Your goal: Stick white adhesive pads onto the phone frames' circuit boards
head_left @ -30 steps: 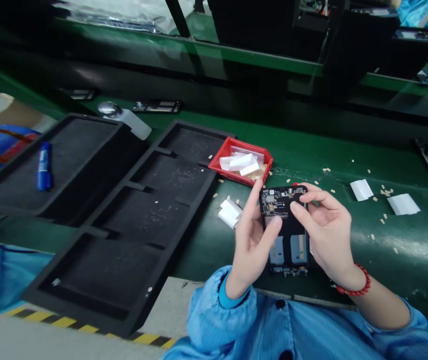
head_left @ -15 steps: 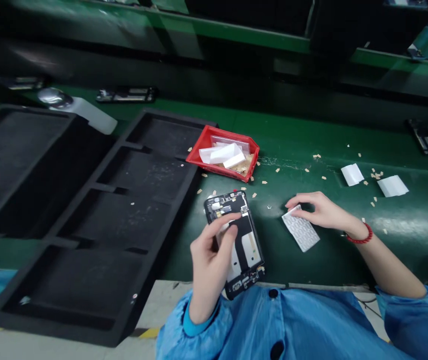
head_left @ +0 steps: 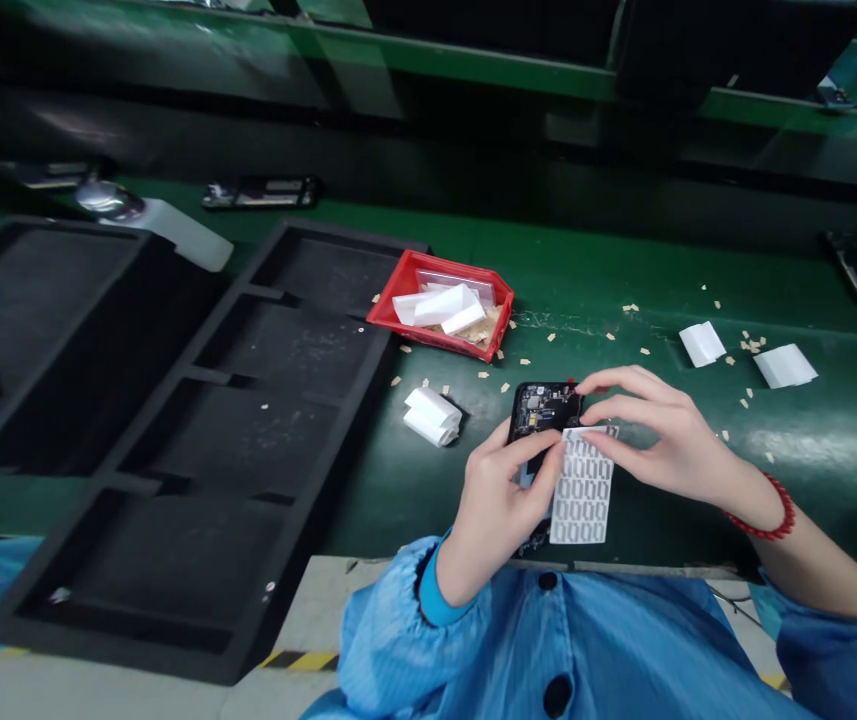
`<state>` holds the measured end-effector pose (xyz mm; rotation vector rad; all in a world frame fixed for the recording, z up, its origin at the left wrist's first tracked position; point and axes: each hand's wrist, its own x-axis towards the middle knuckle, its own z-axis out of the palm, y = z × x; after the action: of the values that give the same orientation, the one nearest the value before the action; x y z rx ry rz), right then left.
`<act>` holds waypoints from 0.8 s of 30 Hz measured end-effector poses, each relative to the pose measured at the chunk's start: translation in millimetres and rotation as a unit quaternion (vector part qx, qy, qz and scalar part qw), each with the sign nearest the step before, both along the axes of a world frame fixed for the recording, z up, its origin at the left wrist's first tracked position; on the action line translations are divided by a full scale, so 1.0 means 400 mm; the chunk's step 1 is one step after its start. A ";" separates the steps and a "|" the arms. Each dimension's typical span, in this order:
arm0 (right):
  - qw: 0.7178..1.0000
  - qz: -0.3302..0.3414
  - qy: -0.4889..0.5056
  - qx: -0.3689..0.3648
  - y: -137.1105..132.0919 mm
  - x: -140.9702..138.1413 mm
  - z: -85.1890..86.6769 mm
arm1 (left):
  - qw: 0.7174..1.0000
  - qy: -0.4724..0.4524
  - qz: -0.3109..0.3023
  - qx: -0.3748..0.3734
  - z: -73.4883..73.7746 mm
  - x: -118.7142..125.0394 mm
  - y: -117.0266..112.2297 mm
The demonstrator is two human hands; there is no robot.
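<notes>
An opened phone (head_left: 546,408) with its circuit board bared lies in front of me, partly covered by my hands and a white sheet of stickers (head_left: 584,490) printed with rows of grey outlines. With thumb and forefinger closed, my left hand (head_left: 507,490) pinches the sheet's upper left corner. My right hand (head_left: 645,425) has its thumb on the sheet's top edge, while its other fingers reach over the phone's upper right corner. Whether a single sticker is between the left fingertips is too small to tell.
A red bin (head_left: 439,345) with white papers and tan scraps stands beyond the phone. Folded white paper (head_left: 432,416) lies left of it, more paper (head_left: 702,344) at right. A black compartment tray (head_left: 353,440) fills the left. Tan bits and a white bottle (head_left: 188,233) are farther back.
My right hand has brought the sticker sheet leftward over the phone. My left hand and the phone have shifted right, uncovering the folded white paper. The left fingers now meet the sheet's corner.
</notes>
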<state>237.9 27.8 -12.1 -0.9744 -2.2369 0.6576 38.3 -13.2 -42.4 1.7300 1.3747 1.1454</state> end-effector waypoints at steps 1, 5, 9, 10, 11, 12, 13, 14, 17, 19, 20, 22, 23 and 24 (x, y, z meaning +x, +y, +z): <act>0.999 0.016 -0.028 0.023 0.002 0.001 0.009 | 1.000 0.010 -0.002 0.006 0.002 0.000 -0.002; 0.989 0.072 -0.113 0.071 0.007 0.002 0.044 | 0.999 0.040 -0.013 0.016 0.010 0.002 -0.008; 0.981 0.086 -0.149 0.089 0.008 -0.003 0.059 | 0.999 0.043 -0.031 0.009 0.007 0.008 -0.008; 0.979 0.088 -0.152 0.100 0.008 -0.003 0.060 | 0.999 0.042 -0.033 0.006 0.005 0.009 -0.008; 0.978 0.089 -0.155 0.110 0.009 -0.004 0.060 | 0.999 0.042 -0.034 0.000 0.005 0.010 -0.008; 0.976 0.091 -0.157 0.118 0.009 -0.004 0.059 | 0.999 0.040 -0.034 -0.006 0.005 0.010 -0.008; 0.975 0.093 -0.159 0.123 0.009 -0.005 0.058 | 0.999 0.038 -0.033 -0.011 0.005 0.010 -0.009; 0.975 0.093 -0.157 0.126 0.009 -0.005 0.057 | 0.999 0.035 -0.032 -0.016 0.006 0.010 -0.009; 0.977 0.087 -0.146 0.131 0.010 -0.006 0.052 | 0.999 0.025 -0.027 -0.029 0.009 0.011 -0.011; 0.974 0.087 -0.145 0.151 0.009 -0.009 0.049 | 0.999 0.019 -0.025 -0.037 0.009 0.013 -0.012; 0.971 0.089 -0.147 0.169 0.008 -0.011 0.048 | 0.999 0.017 -0.022 -0.041 0.009 0.013 -0.012; 0.960 0.095 -0.151 0.216 0.007 -0.016 0.047 | 0.999 0.011 -0.014 -0.050 0.006 0.013 -0.011; 0.954 0.098 -0.152 0.239 0.006 -0.018 0.046 | 0.998 0.006 -0.012 -0.058 0.004 0.013 -0.010; 0.949 0.102 -0.153 0.256 0.005 -0.021 0.047 | 0.998 0.000 -0.010 -0.069 0.003 0.012 -0.010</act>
<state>229.6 29.9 6.6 -0.6150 -2.6126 -0.0167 43.2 -17.0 -41.4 1.6436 1.3989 1.0150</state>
